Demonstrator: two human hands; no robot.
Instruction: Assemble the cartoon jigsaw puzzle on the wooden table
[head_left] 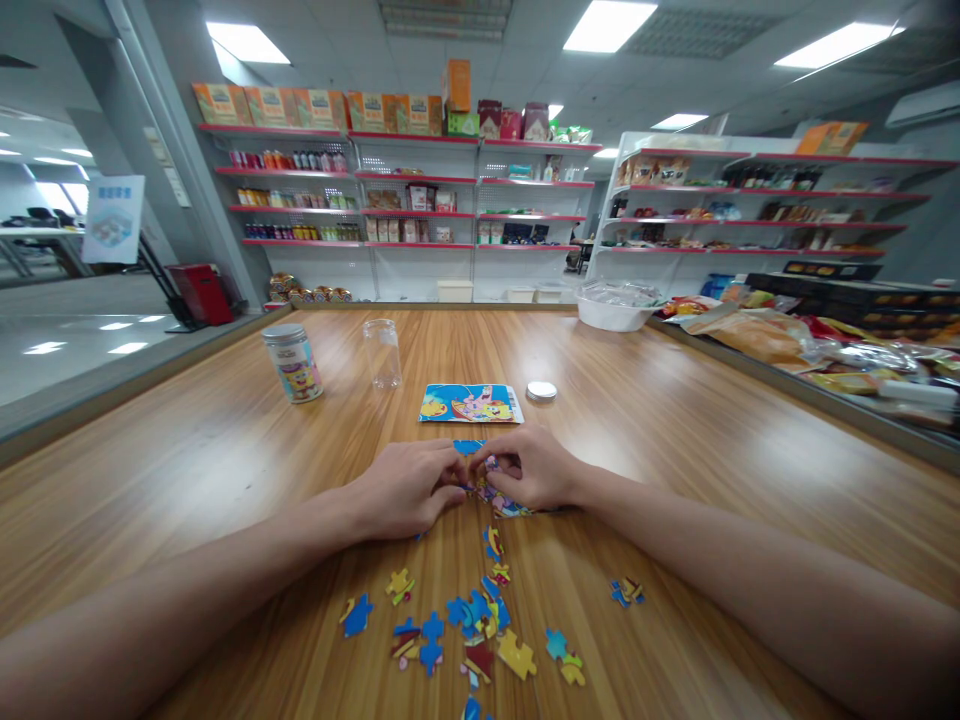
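A partly joined jigsaw puzzle (511,503) lies on the wooden table, mostly covered by my hands. My left hand (409,490) rests at its left side, thumb and fingers closed on a puzzle piece that is largely hidden. From the right, my right hand (536,468) reaches over the puzzle, its index finger and thumb curled in a pinch at a puzzle piece near my left fingertips. Closer to me are scattered loose pieces, among them a yellow piece (517,654) and a blue piece (357,615). Beyond my hands sits a cartoon picture card (471,403).
A labelled canister (293,364) and a clear jar (383,354) stand at the left, with a silver lid (541,391) right of the card. Farther back are a white bowl (616,306) and snack packets (757,335). Stocked shelves (416,178) line the background.
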